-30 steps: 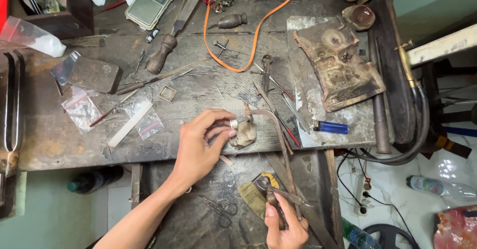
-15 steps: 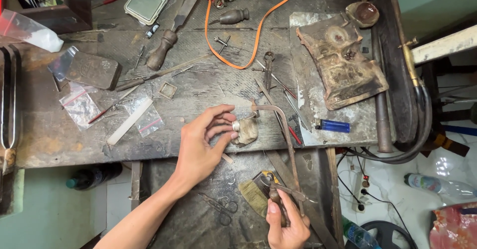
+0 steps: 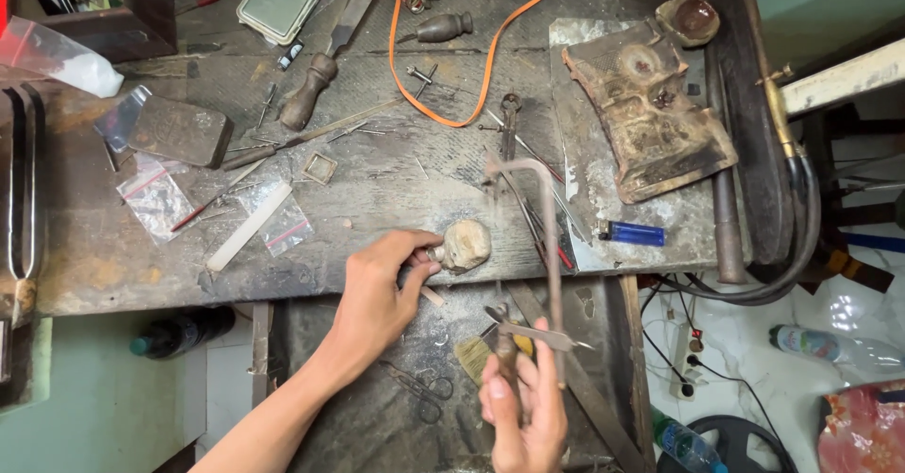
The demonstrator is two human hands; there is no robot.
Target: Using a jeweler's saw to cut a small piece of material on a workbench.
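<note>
Worn wooden table [image 3: 396,181], tools scattered. Jeweller's saw frame [image 3: 542,247] upright, handle gripped by right hand [image 3: 523,407] at 6 o'clock. Left hand [image 3: 377,294] pinching small piece against tan lump [image 3: 465,244], centre. Blue lighter [image 3: 633,234] at 3 o'clock.

Two bare hands and one bare forearm, no sleeves, gloves, rings or watch. Left hand [image 3: 377,289] on a long slim forearm entering from the lower edge. Right hand [image 3: 524,407] cut off at the wrist, short plain fingernails.
</note>
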